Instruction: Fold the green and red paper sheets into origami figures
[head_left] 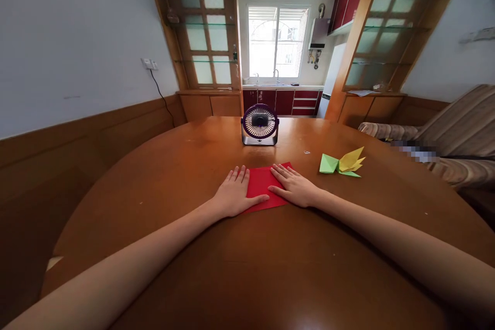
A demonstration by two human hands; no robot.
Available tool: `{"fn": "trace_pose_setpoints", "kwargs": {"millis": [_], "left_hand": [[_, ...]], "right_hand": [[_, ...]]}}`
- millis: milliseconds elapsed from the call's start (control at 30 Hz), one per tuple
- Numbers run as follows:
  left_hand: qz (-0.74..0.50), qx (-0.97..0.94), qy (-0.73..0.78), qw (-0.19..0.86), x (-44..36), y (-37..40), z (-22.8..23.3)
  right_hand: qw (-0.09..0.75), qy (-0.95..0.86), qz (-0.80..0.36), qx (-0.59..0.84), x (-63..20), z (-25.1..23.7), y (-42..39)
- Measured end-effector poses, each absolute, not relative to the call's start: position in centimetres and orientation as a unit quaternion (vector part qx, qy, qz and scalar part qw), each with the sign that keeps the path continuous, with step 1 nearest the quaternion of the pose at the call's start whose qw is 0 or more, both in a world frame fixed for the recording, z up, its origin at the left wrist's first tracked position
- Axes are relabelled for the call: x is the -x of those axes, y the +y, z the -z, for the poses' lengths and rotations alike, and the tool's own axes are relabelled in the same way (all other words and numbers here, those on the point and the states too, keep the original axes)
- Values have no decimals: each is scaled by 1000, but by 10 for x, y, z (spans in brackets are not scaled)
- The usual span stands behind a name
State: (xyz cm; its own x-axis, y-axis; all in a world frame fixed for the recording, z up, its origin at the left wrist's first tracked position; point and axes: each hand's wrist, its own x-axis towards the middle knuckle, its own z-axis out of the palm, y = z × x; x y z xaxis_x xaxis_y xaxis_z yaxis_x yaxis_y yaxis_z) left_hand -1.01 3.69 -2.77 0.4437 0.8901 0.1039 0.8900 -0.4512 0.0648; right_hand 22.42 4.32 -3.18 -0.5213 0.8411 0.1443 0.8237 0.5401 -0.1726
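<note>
A sheet of red paper lies flat on the brown wooden table. My left hand rests palm down over its left side, with the thumb stretched across the paper. Over the right side lies my right hand, also flat, its fingers pointing up and left. Both hands are open and touch the sheet, hiding its left and right edges in part. To the right of my right hand sit folded paper pieces, one green and one yellow, touching each other.
A small purple desk fan stands on the table beyond the red paper. A striped armchair is at the right. Behind the table are wooden shelves and a kitchen with red cabinets. A tiny pale scrap lies near the fan.
</note>
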Motion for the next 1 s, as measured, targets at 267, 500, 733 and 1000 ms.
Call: {"fn": "trace_pose_setpoints", "kwargs": {"millis": [267, 500, 733, 1000], "left_hand": [[-44, -841, 539, 6, 29, 40, 24], [-17, -847, 531, 6, 34, 45, 15], [-98, -865, 491, -29, 4, 24, 22], [-57, -895, 441, 31, 5, 25, 25]], "right_hand": [[103, -862, -46, 494, -243, 30, 42], [110, -850, -35, 514, -233, 31, 34], [97, -826, -25, 554, -214, 31, 27], [94, -916, -53, 386, -218, 17, 25]]}}
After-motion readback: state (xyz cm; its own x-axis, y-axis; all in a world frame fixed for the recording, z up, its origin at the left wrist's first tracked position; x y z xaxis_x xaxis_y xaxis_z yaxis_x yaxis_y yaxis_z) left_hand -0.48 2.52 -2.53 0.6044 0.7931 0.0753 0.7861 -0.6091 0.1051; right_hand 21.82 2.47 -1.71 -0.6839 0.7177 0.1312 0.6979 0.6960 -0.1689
